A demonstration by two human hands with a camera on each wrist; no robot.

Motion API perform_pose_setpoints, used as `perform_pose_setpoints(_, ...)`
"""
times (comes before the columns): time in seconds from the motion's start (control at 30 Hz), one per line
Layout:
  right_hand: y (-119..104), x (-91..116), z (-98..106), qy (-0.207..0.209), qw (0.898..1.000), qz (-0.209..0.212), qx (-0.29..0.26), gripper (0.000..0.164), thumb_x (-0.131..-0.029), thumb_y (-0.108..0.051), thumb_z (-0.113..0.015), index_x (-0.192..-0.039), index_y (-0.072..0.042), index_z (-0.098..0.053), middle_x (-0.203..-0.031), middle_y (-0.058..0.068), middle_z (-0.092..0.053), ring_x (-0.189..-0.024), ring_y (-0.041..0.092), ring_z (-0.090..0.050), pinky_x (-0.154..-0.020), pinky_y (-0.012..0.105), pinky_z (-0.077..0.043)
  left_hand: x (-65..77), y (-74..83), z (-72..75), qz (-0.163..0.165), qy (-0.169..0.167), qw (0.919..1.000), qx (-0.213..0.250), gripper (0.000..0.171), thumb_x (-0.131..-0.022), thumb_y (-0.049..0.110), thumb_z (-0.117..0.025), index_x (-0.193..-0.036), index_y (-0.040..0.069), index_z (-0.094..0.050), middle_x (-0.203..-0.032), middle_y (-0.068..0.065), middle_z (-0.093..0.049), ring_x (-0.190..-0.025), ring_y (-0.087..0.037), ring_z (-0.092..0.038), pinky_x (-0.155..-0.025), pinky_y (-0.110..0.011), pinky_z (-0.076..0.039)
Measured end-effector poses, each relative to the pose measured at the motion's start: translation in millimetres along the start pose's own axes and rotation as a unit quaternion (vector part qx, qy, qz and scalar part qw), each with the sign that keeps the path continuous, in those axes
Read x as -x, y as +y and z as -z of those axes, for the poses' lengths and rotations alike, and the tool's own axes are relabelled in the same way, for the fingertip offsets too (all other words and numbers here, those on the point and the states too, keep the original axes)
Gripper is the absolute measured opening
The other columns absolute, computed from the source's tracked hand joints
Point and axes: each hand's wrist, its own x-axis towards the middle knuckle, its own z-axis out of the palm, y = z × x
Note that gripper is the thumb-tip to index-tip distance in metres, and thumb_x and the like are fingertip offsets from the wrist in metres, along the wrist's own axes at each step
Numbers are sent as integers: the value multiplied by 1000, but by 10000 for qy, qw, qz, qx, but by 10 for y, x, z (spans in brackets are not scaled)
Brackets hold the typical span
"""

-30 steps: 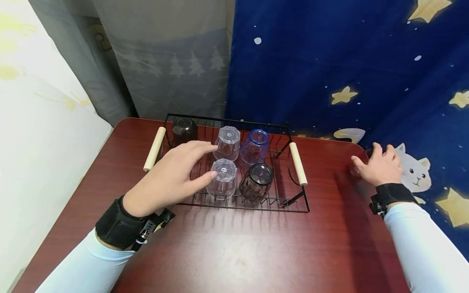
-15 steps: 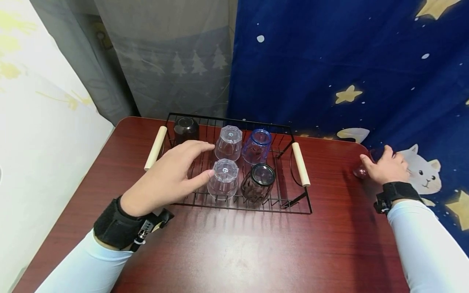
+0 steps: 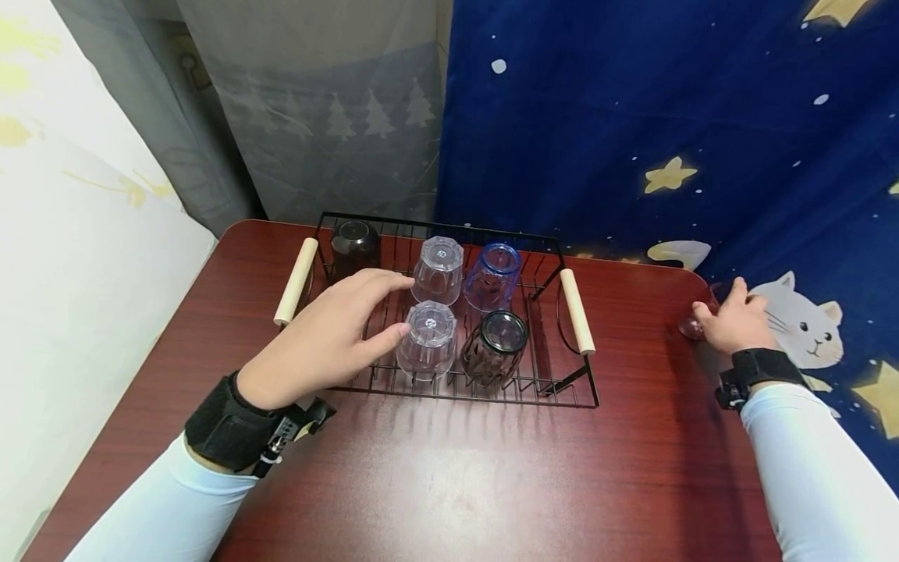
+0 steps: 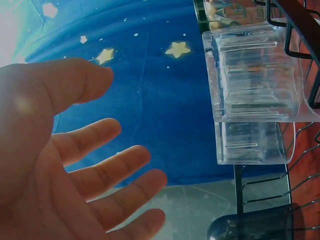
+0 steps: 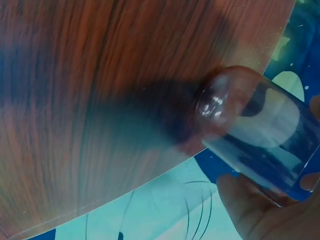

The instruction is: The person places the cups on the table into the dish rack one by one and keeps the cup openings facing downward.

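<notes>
My left hand hovers over the left part of a black wire rack, fingers spread and holding nothing. Its thumb and index finger lie beside two upside-down clear glasses, a front one and a back one; the left wrist view shows the palm apart from the clear glass. Far right, my right hand grips a clear, pink-tinted glass at the table's back corner. In the right wrist view the thumb lies along this tilted glass, its rounded base toward the tabletop.
The rack also carries a blue glass, a black-rimmed dark glass and a dark glass, all upside down. Pale wooden handles flank it. Curtains hang behind the table, and a white wall stands left.
My right hand has shifted slightly right at the corner, its thumb nearer the glass. The left hand stays over the rack, and the head view has moved slightly.
</notes>
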Motion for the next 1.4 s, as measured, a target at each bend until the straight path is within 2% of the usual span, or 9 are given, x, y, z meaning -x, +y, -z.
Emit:
perform_pose_setpoints(0.1, -26, 4, -1, 22, 9999, 99, -73, 100, -96, -50, -47, -156, 3, 14, -133, 53, -14, -104, 67, -43, -83, 73, -41, -2, 3, -4, 43, -31, 10000, 21, 53, -98, 32, -64, -143, 8, -51, -144, -9, -52, -137, -24, -47, -112, -46, -39)
perform_pose_setpoints(0.27, -65, 28, -25, 175, 9992, 307, -174, 97, -90, -41, -60, -156, 4, -6, -131, 48, -17, -93, 64, -49, -77, 69, -45, 4, -5, -20, 107, -26, 9999, 44, 53, -98, 34, -63, -143, 9, -52, -145, -9, -52, -138, -23, -47, -112, -46, -40)
perform_pose_setpoints(0.57, -179, 171, -8, 684, 9961, 540, -115, 91, -91, -51, -63, -145, 11, -26, -130, 47, -32, -109, 61, -44, -87, 72, -40, 6, -2, 6, -16, 449, 9990, 64, 41, -100, 25, -61, -137, 10, -59, -137, -7, -59, -127, -20, -56, -101, -44, -48)
perform_pose_setpoints(0.93, -933, 534, 230, 1750, 9620, 1677, -1255, 87, -85, -35, -77, -149, 5, -34, -134, 38, -44, -123, 51, -41, -99, 64, -35, -26, 33, 24, 134, 388, 9991, 92, 48, -97, 34, -63, -139, 13, -57, -140, -4, -57, -130, -20, -54, -103, -46, -48)
perform_pose_setpoints(1.07, -1229, 759, 313, 1831, 9521, 2037, -1358, 86, -84, -35, -79, -150, 0, -36, -135, 31, -46, -115, 45, -51, -89, 25, -44, -42, 37, 8, 172, 326, 9993, 99, 48, -98, 37, -61, -139, 13, -57, -140, -4, -58, -131, -20, -53, -104, -46, -46)
perform_pose_setpoints(1.13, -1368, 870, 354, 1892, 9458, 2229, -1411, 85, -83, -35, -80, -149, -3, -38, -136, 28, -46, -114, 43, -52, -84, 19, -41, -48, 38, 4, 180, 313, 9993, 87, 46, -99, 38, -60, -138, 13, -58, -139, -4, -58, -130, -20, -53, -104, -46, -46)
perform_pose_setpoints(1.17, -1436, 924, 375, 1913, 9423, 2324, -1463, 84, -82, -34, -81, -149, -4, -39, -135, 27, -47, -114, 42, -53, -84, 19, -41, -49, 37, 2, 185, 304, 9993, 72, 46, -99, 38, -60, -137, 13, -59, -138, -4, -59, -130, -20, -54, -104, -46, -46)
perform_pose_setpoints(1.33, -1752, 1200, 477, 2068, 9217, 2834, -1652, 84, -77, -28, -84, -147, -5, -42, -133, 26, -48, -120, 41, -46, -93, 56, -39, -59, 34, -4, 103, 290, 9995, -86, 43, -99, 37, -60, -134, 11, -61, -136, -5, -60, -129, -21, -55, -104, -46, -47)
perform_pose_setpoints(1.4, -1862, 1304, 497, 2131, 9128, 3053, -1679, 85, -75, -26, -85, -146, -5, -44, -132, 25, -50, -120, 39, -47, -93, 56, -40, -60, 37, -11, 111, 278, 9995, -139, 44, -99, 39, -60, -133, 11, -61, -136, -5, -60, -129, -22, -54, -104, -46, -47)
